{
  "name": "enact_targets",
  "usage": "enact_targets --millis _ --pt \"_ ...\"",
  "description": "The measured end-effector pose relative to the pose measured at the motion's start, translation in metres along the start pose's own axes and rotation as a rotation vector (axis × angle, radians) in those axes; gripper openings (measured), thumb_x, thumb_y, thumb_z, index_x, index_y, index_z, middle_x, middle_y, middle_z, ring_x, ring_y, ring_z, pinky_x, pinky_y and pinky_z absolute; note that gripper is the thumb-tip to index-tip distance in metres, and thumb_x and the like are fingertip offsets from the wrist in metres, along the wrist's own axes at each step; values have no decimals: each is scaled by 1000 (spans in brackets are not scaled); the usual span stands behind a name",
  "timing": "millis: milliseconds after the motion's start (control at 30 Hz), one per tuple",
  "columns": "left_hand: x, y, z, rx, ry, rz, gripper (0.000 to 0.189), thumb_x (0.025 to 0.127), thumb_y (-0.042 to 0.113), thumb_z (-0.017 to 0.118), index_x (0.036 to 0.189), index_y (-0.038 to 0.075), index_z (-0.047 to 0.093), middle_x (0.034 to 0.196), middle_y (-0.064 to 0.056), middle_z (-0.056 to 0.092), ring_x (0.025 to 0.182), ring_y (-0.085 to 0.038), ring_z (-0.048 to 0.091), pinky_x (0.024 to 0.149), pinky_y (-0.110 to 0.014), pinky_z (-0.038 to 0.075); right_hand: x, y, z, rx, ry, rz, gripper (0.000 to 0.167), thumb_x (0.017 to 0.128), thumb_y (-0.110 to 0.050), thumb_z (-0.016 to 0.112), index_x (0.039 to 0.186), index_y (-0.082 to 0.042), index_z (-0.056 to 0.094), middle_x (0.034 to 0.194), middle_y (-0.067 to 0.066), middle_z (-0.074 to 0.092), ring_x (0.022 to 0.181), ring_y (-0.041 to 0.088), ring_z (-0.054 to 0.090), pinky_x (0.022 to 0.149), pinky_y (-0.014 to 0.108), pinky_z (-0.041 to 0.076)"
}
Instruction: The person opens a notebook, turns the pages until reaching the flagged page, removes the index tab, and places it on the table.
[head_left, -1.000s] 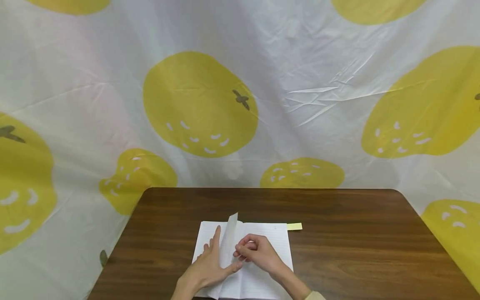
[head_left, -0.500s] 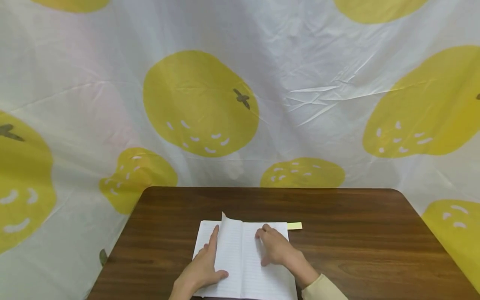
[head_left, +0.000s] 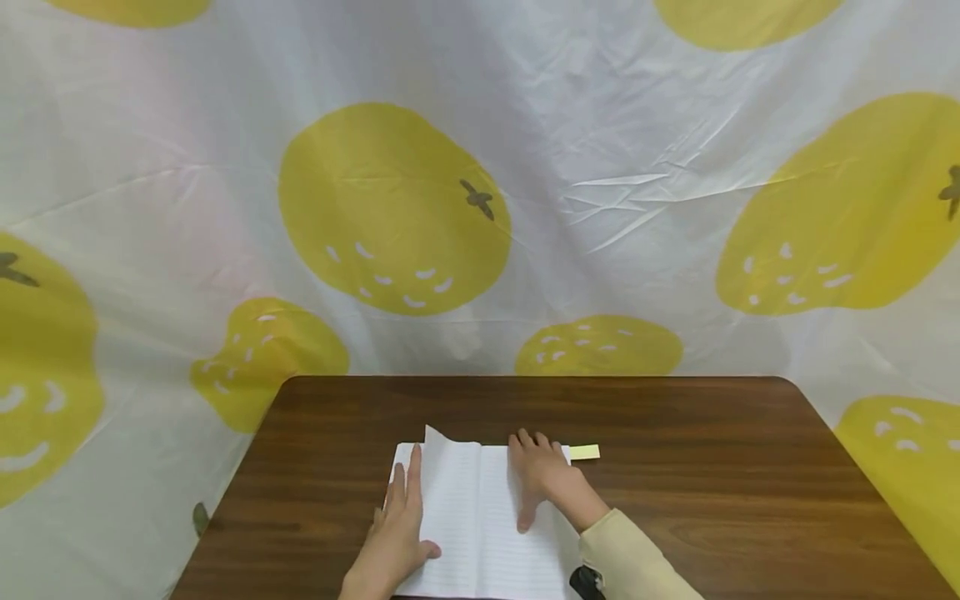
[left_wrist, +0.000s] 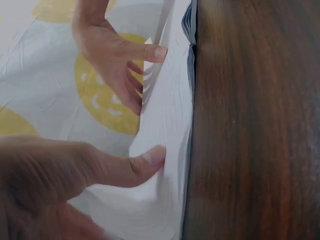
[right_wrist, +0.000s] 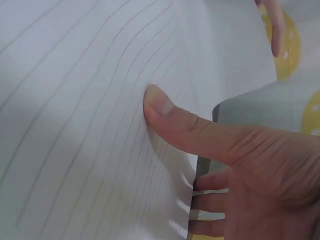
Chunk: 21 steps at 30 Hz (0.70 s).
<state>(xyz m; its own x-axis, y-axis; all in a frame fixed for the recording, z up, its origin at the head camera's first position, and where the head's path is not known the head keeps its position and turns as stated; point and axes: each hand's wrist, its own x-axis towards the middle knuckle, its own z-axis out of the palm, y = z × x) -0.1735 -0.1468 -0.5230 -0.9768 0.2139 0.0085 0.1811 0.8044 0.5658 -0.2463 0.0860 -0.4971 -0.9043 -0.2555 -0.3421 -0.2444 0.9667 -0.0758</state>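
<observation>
An open lined notebook (head_left: 454,525) lies near the front of the table, its left page's upper corner lifted and curling. My left hand (head_left: 392,529) rests along its left side with straight fingers. In the left wrist view, the left thumb (left_wrist: 135,170) touches the page near the notebook's edge (left_wrist: 172,120). My right hand (head_left: 540,473) lies on the right page, fingertips at the top edge. The right wrist view shows the right thumb (right_wrist: 185,125) touching the lined page (right_wrist: 85,130), its other fingers by the page's edge. A yellow sticky tab (head_left: 585,452) protrudes from the notebook's upper right.
The notebook lies on a dark wood-grain table (head_left: 712,492). Behind the table hangs a white curtain (head_left: 600,250) with large yellow fruit prints. A small black object (head_left: 587,582) shows beside the right sleeve (head_left: 633,554).
The raised leaf has gone over to the left side. My right hand has left it and moved right and up onto the right page, its fingers straightening. My left hand has shifted slightly left.
</observation>
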Motion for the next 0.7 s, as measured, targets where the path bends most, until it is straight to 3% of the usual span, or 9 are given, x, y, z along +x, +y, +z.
enact_targets --millis 167,333,467,700 --pt "-1 2 0 195 105 24 148 56 20 100 163 17 -2 157 -43 20 138 -67 30 100 -84 29 0 2 -1 16 -8 17 130 50 -45 101 155 -5 36 164 17 33 149 41 32 120 56 31" --pt "-1 3 0 228 130 57 143 54 20 100 163 15 7 160 -41 14 140 -68 24 100 -85 28 -5 0 3 -3 52 11 127 49 -46 101 154 -7 39 162 18 36 149 42 34 119 57 31" --pt "-2 6 1 200 75 87 132 59 10 97 162 17 15 162 -38 15 141 -68 22 102 -84 25 -12 -2 8 -36 131 -3 123 48 -46 102 150 -7 45 159 19 41 146 43 38 117 59 33" --pt "-2 16 2 134 -149 83 118 67 -15 79 161 29 23 166 -31 11 147 -63 16 110 -80 21 -33 -4 20 31 293 5 112 51 -38 101 142 0 51 147 27 51 136 50 46 111 66 36"
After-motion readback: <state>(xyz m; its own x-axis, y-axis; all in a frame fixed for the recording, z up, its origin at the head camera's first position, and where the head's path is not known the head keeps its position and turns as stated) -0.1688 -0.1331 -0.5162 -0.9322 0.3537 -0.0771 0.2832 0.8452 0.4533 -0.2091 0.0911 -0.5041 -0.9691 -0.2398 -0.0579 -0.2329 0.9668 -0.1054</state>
